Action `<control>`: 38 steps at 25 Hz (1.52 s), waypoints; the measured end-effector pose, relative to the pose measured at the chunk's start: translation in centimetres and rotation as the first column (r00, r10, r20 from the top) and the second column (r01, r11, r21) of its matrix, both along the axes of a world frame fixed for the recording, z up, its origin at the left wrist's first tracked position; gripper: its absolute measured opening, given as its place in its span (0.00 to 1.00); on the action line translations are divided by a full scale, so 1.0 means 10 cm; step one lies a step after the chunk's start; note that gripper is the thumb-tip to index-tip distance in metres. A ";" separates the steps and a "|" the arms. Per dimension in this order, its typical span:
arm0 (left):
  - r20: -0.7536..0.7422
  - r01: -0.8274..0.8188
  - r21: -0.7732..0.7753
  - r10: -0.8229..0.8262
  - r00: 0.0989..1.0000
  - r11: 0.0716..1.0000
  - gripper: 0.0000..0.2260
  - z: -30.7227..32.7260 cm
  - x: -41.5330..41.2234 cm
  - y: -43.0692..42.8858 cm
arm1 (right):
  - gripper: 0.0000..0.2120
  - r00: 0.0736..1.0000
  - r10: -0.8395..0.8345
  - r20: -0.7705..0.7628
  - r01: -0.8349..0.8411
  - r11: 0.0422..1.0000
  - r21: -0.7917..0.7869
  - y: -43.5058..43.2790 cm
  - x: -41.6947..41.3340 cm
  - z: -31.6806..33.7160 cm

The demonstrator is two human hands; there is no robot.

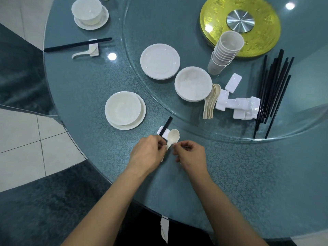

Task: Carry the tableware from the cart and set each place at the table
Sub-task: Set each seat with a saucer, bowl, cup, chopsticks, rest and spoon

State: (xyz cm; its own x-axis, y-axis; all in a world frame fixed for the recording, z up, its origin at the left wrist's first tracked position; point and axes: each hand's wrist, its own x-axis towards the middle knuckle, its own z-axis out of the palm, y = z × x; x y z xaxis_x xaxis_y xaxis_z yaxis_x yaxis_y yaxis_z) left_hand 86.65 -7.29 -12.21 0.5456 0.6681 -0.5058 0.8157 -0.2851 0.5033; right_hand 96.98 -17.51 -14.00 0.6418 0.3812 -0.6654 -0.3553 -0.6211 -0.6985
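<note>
At the near place a white bowl [122,108] sits on a white plate [142,115]. To its right a white rest [161,130] carries black chopsticks [166,125] and a cream spoon [173,137]. My left hand [148,153] pinches the near end of the chopsticks beside the rest. My right hand [190,154] has curled fingers at the spoon's handle; whether it grips the handle is hidden. A finished setting lies far left: bowl on saucer [90,14], chopsticks [78,44], spoon [83,53].
On the glass turntable [177,23] stand a plate stack [160,61], a bowl stack [193,83], stacked cups [225,52], several spoons [210,102], white rests [239,103] and loose black chopsticks [273,89]. A gold disc [266,20] marks the centre. Tiled floor lies left.
</note>
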 end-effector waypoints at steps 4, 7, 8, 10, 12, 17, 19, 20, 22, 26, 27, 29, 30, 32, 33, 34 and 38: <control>0.051 0.000 0.014 0.000 0.999 1.000 0.07 0.09 0.11 0.00 | 0.05 0.999 -0.028 0.036 0.027 0.999 0.027 0.04 0.17 0.11; 0.124 -0.007 0.001 0.007 0.992 1.000 0.06 0.17 0.28 0.02 | 0.04 0.996 -0.056 0.074 0.051 0.997 0.063 0.09 0.35 0.23; 0.146 -0.004 0.000 0.004 0.989 1.000 0.06 0.20 0.35 0.03 | 0.04 0.994 -0.067 0.089 0.060 0.995 0.078 0.11 0.42 0.26; 0.188 0.000 0.005 -0.001 0.982 1.000 0.07 0.25 0.49 0.08 | 0.04 0.990 -0.091 0.110 0.080 0.991 0.106 0.16 0.58 0.34; 0.232 0.002 0.012 -0.004 0.973 1.000 0.07 0.32 0.63 0.12 | 0.06 0.985 -0.111 0.135 0.093 0.987 0.131 0.21 0.75 0.42; 0.320 -0.029 0.030 0.018 0.947 0.999 0.05 0.51 1.02 0.22 | 0.07 0.966 -0.141 0.216 0.110 0.983 0.149 0.31 1.19 0.65; 0.376 -0.058 0.037 0.039 0.926 0.998 0.04 0.58 1.19 0.27 | 0.07 0.956 -0.143 0.255 0.110 0.984 0.140 0.36 1.38 0.73; 0.402 -0.075 0.044 0.052 0.914 0.996 0.04 0.61 1.29 0.29 | 0.07 0.950 -0.144 0.277 0.109 0.984 0.138 0.39 1.47 0.76; 0.446 -0.111 0.056 0.075 0.892 0.992 0.04 0.67 1.46 0.34 | 0.05 0.939 -0.143 0.314 0.105 0.985 0.135 0.43 1.65 0.81; 0.505 -0.159 0.060 0.108 0.856 0.985 0.03 0.65 1.77 0.47 | 0.06 0.916 -0.161 0.368 0.120 0.984 0.132 0.54 1.91 0.87; 0.527 -0.168 0.052 0.116 0.842 0.984 0.04 0.62 1.83 0.49 | 0.06 0.908 -0.172 0.382 0.125 0.982 0.144 0.56 1.96 0.89; 0.562 -0.188 0.041 0.133 0.816 0.981 0.08 0.56 1.95 0.56 | 0.06 0.894 -0.169 0.415 0.118 0.982 0.146 0.61 2.06 0.91; 0.571 -0.197 0.040 0.139 0.809 0.980 0.10 0.54 2.01 0.58 | 0.06 0.887 -0.159 0.434 0.107 0.984 0.143 0.63 2.10 0.92; 0.582 -0.213 0.044 0.148 0.800 0.976 0.16 0.50 2.13 0.63 | 0.10 0.874 -0.134 0.467 0.082 0.988 0.131 0.68 2.18 0.96; 0.583 -0.222 0.050 0.152 0.798 0.974 0.19 0.48 2.18 0.66 | 0.12 0.868 -0.117 0.482 0.064 0.990 0.124 0.70 2.22 0.97; 0.581 -0.227 0.058 0.152 0.799 0.972 0.22 0.46 2.23 0.67 | 0.15 0.862 -0.095 0.498 0.041 0.992 0.119 0.73 2.25 0.98; 0.559 -0.218 0.054 0.152 0.815 0.974 0.34 0.38 2.42 0.76 | 0.29 0.843 -0.009 0.538 -0.060 0.992 0.111 0.87 2.34 0.93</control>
